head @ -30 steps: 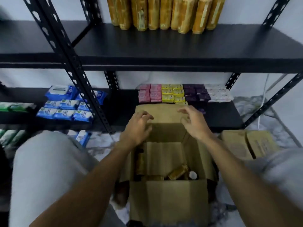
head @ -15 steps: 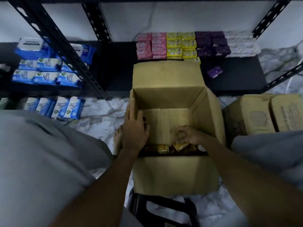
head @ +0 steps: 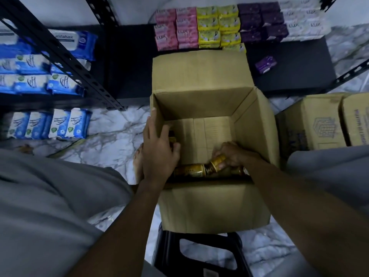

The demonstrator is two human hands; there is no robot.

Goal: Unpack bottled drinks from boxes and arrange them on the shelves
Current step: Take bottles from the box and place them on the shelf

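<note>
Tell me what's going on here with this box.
A person is unpacking an open cardboard box that stands on the floor in front of a black shelf. Their right hand grips a gold-labelled bottle low inside the box, next to another bottle lying on its side. Their left hand holds the box's left wall, thumb inside. The gripped bottle is not yet lifted out.
</note>
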